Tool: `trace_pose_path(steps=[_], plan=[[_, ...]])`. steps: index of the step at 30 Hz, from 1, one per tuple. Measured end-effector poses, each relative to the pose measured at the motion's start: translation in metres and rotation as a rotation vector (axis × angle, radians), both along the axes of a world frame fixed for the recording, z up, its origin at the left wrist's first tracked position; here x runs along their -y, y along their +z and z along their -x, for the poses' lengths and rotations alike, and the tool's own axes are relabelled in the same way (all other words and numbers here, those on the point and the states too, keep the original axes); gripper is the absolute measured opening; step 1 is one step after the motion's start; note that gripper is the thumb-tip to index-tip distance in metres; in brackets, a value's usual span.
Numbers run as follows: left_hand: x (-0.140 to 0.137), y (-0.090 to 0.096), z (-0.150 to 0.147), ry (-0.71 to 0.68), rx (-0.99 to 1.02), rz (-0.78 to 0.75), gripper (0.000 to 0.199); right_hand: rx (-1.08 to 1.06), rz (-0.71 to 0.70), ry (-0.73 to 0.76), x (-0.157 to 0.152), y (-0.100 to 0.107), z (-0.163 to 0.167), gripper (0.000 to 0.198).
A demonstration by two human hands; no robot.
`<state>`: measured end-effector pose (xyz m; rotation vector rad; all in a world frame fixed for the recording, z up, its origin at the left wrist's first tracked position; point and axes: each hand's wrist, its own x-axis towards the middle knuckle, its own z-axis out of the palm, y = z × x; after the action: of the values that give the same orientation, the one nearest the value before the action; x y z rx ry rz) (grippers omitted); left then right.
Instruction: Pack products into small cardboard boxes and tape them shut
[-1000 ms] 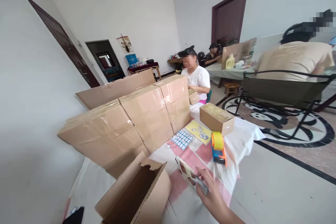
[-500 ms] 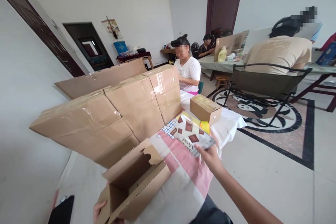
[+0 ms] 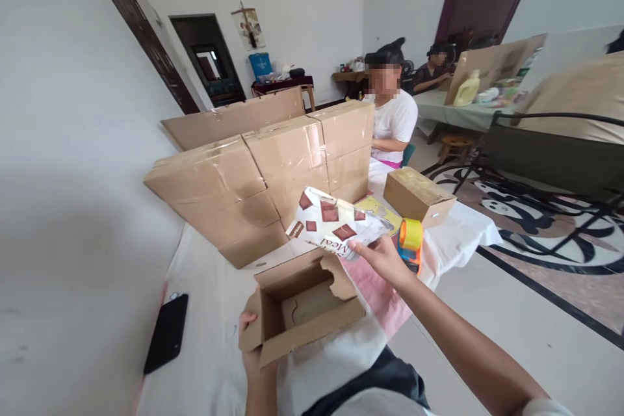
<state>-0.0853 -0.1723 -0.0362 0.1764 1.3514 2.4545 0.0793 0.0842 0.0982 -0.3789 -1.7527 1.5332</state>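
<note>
My right hand (image 3: 383, 260) grips the near right end of a white food pouch (image 3: 322, 218) printed with brown squares and the word "Meal". The pouch hangs tilted just above and beyond an open cardboard box (image 3: 312, 331). That box stands with its flaps up, and only its bare bottom and a thin dark line show inside. At its left side my left hand (image 3: 251, 328) holds the left flap and wall, fingers partly hidden behind the cardboard. A tape dispenser with yellow tape (image 3: 411, 240) sits to the right of my right hand.
A wall of taped cardboard boxes (image 3: 287, 169) stands behind the open box. One closed carton (image 3: 416, 195) is at the table's right end. A black phone-like slab (image 3: 166, 333) lies at left. A person in a white shirt (image 3: 397, 117) sits across; others sit at a further table (image 3: 431, 110).
My right hand has brought the pouch leftward, closer to the open box. The tape dispenser is now uncovered. The camera view has swung left. My left hand stays on the box.
</note>
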Motion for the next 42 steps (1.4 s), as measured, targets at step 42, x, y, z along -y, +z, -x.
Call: trace_pose_path(steps=[42], plan=[[0.014, -0.024, 0.001, 0.165, -0.027, 0.156, 0.026, 0.549, -0.414, 0.508, 0.06, -0.021, 0.035, 0.03]])
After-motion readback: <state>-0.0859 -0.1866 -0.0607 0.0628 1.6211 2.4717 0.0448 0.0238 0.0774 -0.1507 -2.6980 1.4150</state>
